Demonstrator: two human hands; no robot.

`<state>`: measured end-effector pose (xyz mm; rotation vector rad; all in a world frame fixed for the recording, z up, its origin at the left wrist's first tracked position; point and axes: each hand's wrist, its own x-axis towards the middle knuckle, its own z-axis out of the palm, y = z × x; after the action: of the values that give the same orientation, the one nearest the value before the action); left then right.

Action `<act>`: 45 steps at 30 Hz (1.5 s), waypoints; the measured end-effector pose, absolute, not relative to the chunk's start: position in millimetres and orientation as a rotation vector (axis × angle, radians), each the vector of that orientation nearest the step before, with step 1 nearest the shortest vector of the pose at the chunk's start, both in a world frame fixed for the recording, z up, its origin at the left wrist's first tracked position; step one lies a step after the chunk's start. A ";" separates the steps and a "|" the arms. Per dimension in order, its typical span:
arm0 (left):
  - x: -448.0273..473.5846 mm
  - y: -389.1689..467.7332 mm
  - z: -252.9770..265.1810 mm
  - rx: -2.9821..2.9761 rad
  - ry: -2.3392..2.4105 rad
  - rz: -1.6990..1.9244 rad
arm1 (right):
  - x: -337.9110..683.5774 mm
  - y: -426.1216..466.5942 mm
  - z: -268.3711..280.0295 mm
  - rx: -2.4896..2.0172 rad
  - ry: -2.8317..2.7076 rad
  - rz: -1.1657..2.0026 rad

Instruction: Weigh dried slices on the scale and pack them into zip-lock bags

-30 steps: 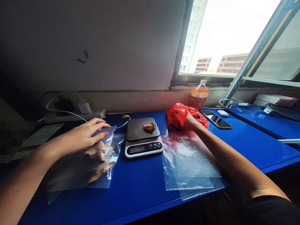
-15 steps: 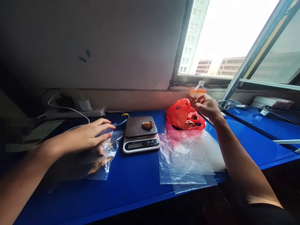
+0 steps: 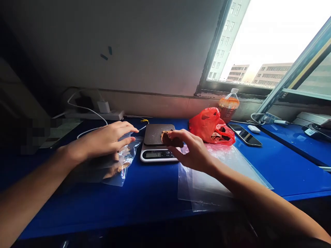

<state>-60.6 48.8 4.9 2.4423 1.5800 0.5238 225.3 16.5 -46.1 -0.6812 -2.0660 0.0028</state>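
My left hand [image 3: 113,137] hovers over or touches a clear plastic bag [image 3: 121,170] with brown pieces inside; its fingers are stretched out and apart. My right hand [image 3: 192,151] is at the right side of the digital kitchen scale [image 3: 152,134], fingers curled round a dark brown mushroom [image 3: 176,142] with a rough, paler edge. A light brown piece [image 3: 164,135] shows at the fingertips on the scale's plate; whether it belongs to the held mushroom I cannot tell. The scale's display [image 3: 153,155] is too blurred to read.
To the right lie flat clear plastic bags [image 3: 207,179]. Behind them sits a red plastic bag [image 3: 207,120] with brown pieces in its opening, beside a drink bottle [image 3: 229,105]. A phone [image 3: 245,134] and white case [image 3: 253,128] lie further right. A power strip [image 3: 113,115] runs along the wall.
My right hand has come left and down from beside the bottle to the scale, with a dark mushroom now in its fingers. My left hand stays by its bag. The view has shifted slightly.
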 end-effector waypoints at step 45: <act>-5.7 79.9 -8.1 2.489 1.702 0.771 | 323.2 62.2 -10.2 -1.169 -1.425 -0.525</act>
<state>-5.7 79.9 -8.1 2.4893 1.7020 0.7705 323.2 62.2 -10.2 -1.1689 -1.4246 -0.5254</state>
